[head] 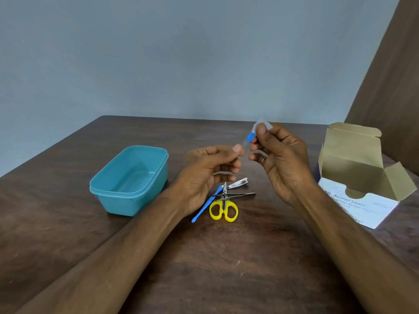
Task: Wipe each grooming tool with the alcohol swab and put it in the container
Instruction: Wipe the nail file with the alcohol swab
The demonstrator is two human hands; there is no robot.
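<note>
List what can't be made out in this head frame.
- Tool between the hands: only a blue tip and blurred pale shaft show; right hand and left hand cover the rest.
- Swab: blurred, mostly behind the right thumb.
- Swab box interior: hidden by its front wall; small print illegible.
- Nail clipper: partly behind left fingers.

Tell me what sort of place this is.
Probably a plain room at home or in an office, staged for a tabletop task: a dark wooden table, a bare blue-grey wall and an opened cardboard box of alcohol swabs.
</note>
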